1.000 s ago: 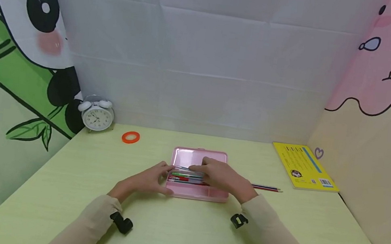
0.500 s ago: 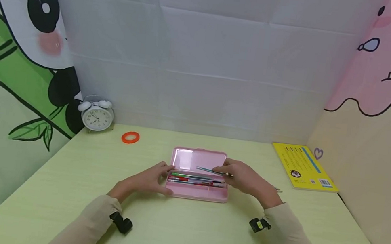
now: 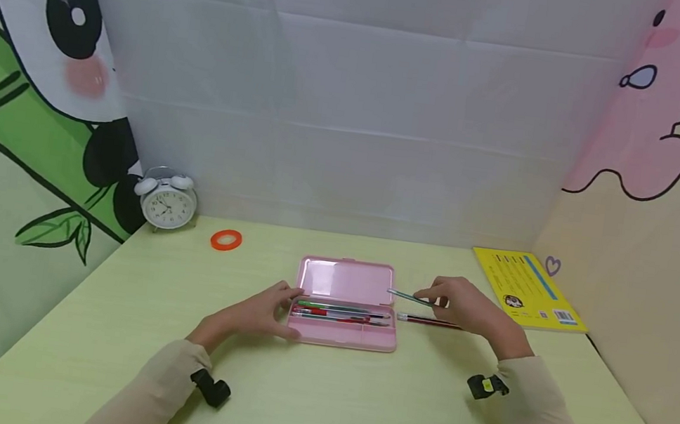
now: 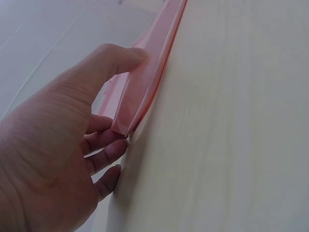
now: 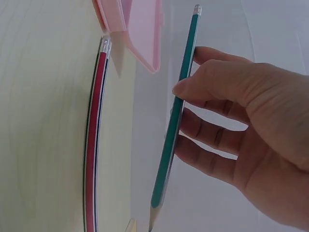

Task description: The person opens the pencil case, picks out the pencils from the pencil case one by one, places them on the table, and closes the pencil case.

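Observation:
A pink pencil case (image 3: pixel 337 342) lies with its lid folded back on the table, several pens and pencils (image 3: pixel 334 308) in its long compartment. My left hand (image 3: pixel 264 312) grips the case's left end; the left wrist view shows the thumb on one wall and curled fingers at the corner. Right of the case, my right hand (image 3: pixel 462 305) holds a green pencil (image 5: pixel 176 116) above the table. Thumb and fingers pinch it near its eraser end, and its sharpened tip points away from the case. Below that hand a red-and-black striped pencil (image 5: pixel 94 135) lies on the table.
A white alarm clock (image 3: pixel 168 207) stands at the back left, with an orange ring (image 3: pixel 226 240) next to it. A yellow book (image 3: pixel 527 292) lies flat at the back right. A white sheet (image 3: pixel 350 128) hangs behind the table.
My right hand has moved from over the pencil case out to the right, lifting the green pencil with it. The left hand has stayed at the case.

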Motion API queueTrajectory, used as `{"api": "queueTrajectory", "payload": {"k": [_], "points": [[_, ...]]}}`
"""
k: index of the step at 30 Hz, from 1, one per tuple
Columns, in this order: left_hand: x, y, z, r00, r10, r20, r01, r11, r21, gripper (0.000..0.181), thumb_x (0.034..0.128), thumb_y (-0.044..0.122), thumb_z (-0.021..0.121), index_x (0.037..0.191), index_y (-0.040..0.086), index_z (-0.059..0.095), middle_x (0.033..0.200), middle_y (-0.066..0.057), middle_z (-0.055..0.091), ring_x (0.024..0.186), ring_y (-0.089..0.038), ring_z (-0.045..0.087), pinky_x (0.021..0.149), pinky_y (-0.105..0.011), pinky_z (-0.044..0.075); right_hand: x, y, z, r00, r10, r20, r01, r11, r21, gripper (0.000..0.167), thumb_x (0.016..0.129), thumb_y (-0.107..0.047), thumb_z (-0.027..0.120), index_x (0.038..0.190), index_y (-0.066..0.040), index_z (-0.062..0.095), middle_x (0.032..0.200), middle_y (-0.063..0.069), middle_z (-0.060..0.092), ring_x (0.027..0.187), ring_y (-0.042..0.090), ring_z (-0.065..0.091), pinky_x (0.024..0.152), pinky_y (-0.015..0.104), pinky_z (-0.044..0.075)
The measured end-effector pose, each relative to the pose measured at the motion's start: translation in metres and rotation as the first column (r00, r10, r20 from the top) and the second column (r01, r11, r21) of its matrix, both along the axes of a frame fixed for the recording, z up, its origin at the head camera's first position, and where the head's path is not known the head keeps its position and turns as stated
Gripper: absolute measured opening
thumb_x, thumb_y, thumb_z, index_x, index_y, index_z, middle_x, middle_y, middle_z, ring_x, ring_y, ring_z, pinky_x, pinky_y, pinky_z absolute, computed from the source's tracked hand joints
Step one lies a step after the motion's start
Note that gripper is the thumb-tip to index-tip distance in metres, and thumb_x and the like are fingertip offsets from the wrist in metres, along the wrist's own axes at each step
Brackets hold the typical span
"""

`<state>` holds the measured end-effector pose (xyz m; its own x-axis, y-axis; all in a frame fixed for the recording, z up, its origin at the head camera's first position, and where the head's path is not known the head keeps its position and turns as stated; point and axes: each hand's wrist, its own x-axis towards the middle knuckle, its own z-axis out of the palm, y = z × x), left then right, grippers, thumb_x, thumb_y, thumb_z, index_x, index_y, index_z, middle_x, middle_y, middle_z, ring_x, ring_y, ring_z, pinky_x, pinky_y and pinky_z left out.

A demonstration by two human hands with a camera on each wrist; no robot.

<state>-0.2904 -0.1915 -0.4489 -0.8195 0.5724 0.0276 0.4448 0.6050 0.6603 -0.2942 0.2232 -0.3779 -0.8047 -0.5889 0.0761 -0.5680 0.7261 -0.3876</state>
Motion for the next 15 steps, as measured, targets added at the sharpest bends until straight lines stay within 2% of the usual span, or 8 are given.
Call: {"api": "queueTrajectory", "payload": {"k": [9,15], "points": [[0.0,0.0,-0.002,1.0,0.006,0.012,-0.006,1.0,0.0,0.091,0.0788,0.042,0.083,0.15,0.004,0.042,0.119,-0.003,0.047,0.117,-0.024,0.049,0.094,-0.045,0.042,0.001,0.025,-0.001,0.995,-0.072,0.075,0.07,0.997,0.032,0.032,0.088,0.005,0.07,0.115,-0.009,0.076,0.092,0.002,0.068,0.076,0.019,0.058,0.067,0.025,0.051],[0.0,-0.001,-0.002,1.0,0.008,0.015,-0.008,1.0,0.009,0.09,0.0786,0.042,0.083,0.15,0.004,0.043,0.12,-0.004,0.048,0.118,-0.025,0.049,0.096,-0.047,0.042,0.002,0.03,0.003,0.991,-0.076,0.109,0.069,0.995,0.068,0.029,0.087,0.005,0.071,0.113,-0.007,0.077,0.091,-0.001,0.069,0.078,0.017,0.057,0.068,0.026,0.051]]}}
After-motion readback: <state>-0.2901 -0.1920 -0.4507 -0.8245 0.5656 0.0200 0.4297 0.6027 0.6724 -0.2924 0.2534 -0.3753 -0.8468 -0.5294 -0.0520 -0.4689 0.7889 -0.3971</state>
